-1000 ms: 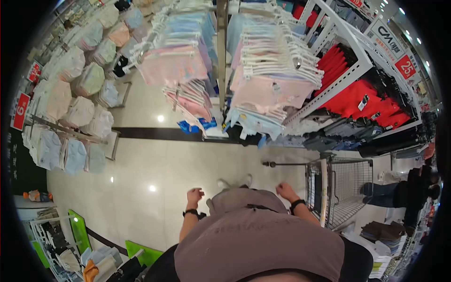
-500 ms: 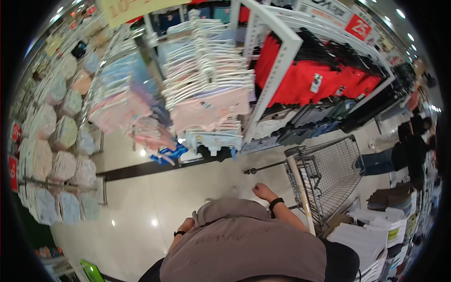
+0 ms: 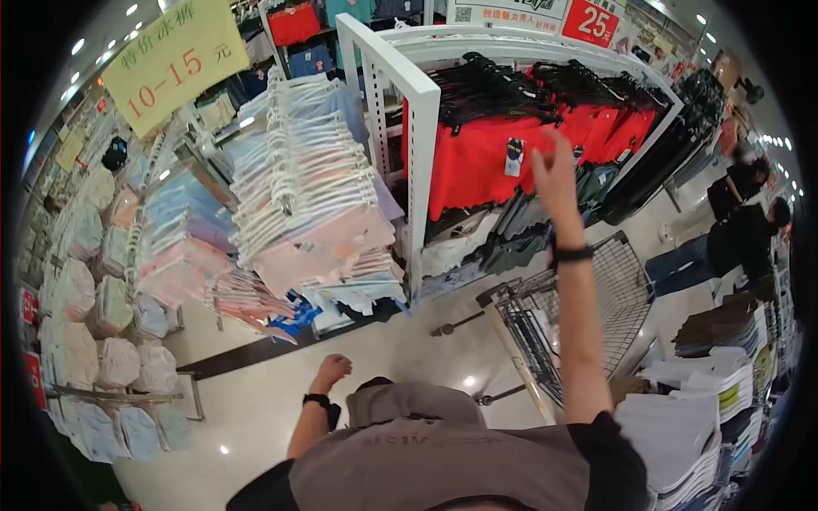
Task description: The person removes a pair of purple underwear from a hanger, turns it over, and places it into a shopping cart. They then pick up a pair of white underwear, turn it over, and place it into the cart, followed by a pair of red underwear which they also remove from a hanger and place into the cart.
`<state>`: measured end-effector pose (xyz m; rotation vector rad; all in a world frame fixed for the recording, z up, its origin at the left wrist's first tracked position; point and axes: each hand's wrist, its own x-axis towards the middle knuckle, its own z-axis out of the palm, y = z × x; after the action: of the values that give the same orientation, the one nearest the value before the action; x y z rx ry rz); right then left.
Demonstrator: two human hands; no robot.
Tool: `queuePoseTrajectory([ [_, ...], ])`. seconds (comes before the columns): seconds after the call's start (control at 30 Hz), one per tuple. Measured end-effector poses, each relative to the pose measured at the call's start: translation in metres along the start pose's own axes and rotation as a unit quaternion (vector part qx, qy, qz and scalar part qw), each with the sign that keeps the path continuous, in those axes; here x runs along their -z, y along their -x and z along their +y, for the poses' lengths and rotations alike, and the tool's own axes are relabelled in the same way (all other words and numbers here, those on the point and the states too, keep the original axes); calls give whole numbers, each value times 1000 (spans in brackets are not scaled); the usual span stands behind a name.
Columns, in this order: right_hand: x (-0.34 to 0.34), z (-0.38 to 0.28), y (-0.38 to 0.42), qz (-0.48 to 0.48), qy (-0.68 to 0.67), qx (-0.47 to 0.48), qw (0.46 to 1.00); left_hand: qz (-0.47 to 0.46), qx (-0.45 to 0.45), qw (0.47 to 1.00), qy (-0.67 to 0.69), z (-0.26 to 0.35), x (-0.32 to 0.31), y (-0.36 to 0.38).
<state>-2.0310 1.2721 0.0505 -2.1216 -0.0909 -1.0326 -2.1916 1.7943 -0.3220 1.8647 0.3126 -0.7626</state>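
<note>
My right hand (image 3: 555, 175) is raised in front of the red underwear (image 3: 477, 162) that hangs on black hangers. Its fingers are apart with nothing in them, and it overlaps the garments near a white tag (image 3: 515, 157). A dark band circles that wrist. Lower down, my left hand (image 3: 334, 370) hangs over the floor beside my body, its fingers curled in and holding nothing. Below my right forearm stands a wire shopping cart (image 3: 609, 298). Pale pink garments (image 3: 328, 247) on white hangers hang ahead of my left hand.
A white metal frame (image 3: 417, 170) borders the red garments. Round the left side hang bundled pale garments (image 3: 72, 289). Folded clothes (image 3: 669, 426) are stacked at the lower right. Two people (image 3: 724, 238) stand beyond the cart. A yellow price sign (image 3: 176, 64) hangs at the upper left.
My right hand has risen from beside the cart to the red garments, its fingers now extended. My left hand has come a little forward. The view has turned to the right.
</note>
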Motion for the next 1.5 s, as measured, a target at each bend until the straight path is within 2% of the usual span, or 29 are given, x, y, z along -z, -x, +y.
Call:
queuePoseTrajectory([
  [0.1, -5, 24, -60, 13, 142, 82, 986, -17, -123, 990, -65, 58, -4, 14],
  [0.17, -16, 45, -78, -15, 239, 134, 962, -27, -164, 986, -22, 122, -5, 49],
  [0.2, -20, 56, -83, -55, 241, 107, 963, -3, -172, 985, 0, 147, -6, 63],
  [0.23, -26, 69, -85, -36, 262, 145, 954, 0, -201, 979, -36, 159, -3, 66],
  [0.27, -28, 62, -84, -18, 270, 147, 951, 14, -234, 970, -68, 178, -1, 72],
  [0.33, -20, 65, -87, -50, 209, 129, 968, 19, -244, 966, -86, 201, -2, 75],
  [0.47, -2, 42, -101, -32, 154, 112, 981, -91, -248, 962, -69, 254, 6, 61],
  [0.53, 10, 39, -99, -52, 114, 70, 990, -116, -290, 946, -83, 266, 7, 40],
  [0.6, 25, 22, -91, -66, 156, 69, 983, -167, -315, 932, -67, 295, 7, 31],
  [0.67, 38, 3, -75, -109, 174, 3, 979, -150, -394, 904, -74, 336, 5, 39],
  [0.7, 39, -9, -66, -133, 152, -11, 979, -153, -393, 904, -75, 358, 3, 48],
  [0.73, 39, -23, -60, -131, 152, -15, 980, -94, -461, 882, -15, 379, -3, 58],
  [0.77, 38, -38, -55, -195, 168, -7, 966, -36, -524, 850, 43, 399, -11, 63],
  [0.8, 40, -51, -46, -260, 182, -5, 948, -45, -518, 854, 38, 415, -22, 63],
  [0.83, 40, -58, -39, -263, 180, -22, 948, -20, -554, 831, 46, 428, -35, 63],
  [0.87, 38, -62, -40, -295, 194, 17, 935, 10, -590, 805, 53, 438, -49, 61],
  [0.9, 39, -62, -41, -331, 199, 58, 921, 10, -577, 815, 45, 439, -61, 59],
  [0.97, 41, -53, -40, -354, 182, 16, 917, -31, -498, 867, 2, 430, -71, 54],
  [1.0, 42, -45, -38, -352, 164, -2, 922, -20, -489, 872, -12, 423, -77, 58],
  [1.07, 45, -40, -37, -342, 154, 20, 927, 50, -462, 882, 78, 421, -99, 58],
  [1.1, 48, -34, -33, -338, 139, 31, 930, 42, -436, 895, 84, 419, -108, 58],
  [1.2, 61, -12, -24, -334, 100, 58, 936, 61, -446, 885, 119, 429, -130, 77],
  [1.23, 68, -4, -22, -363, 96, 23, 927, 142, -525, 821, 172, 440, -147, 79],
  [1.27, 70, 2, -23, -393, 94, -5, 915, 170, -525, 815, 175, 436, -146, 80],
  [1.3, 71, 2, -24, -404, 92, 31, 910, 146, -486, 856, 100, 428, -140, 83],
  [1.33, 68, 4, -21, -412, 76, 10, 908, 112, -432, 895, 16, 420, -136, 89],
  [1.4, 62, 16, -11, -392, 44, 54, 917, 130, -433, 892, -13, 421, -138, 108],
  [1.47, 61, 3, -1, -358, 11, -14, 934, 197, -480, 853, -58, 423, -138, 114],
  [1.5, 65, -7, 8, -310, 4, -19, 951, 193, -480, 855, -37, 420, -138, 117],
])
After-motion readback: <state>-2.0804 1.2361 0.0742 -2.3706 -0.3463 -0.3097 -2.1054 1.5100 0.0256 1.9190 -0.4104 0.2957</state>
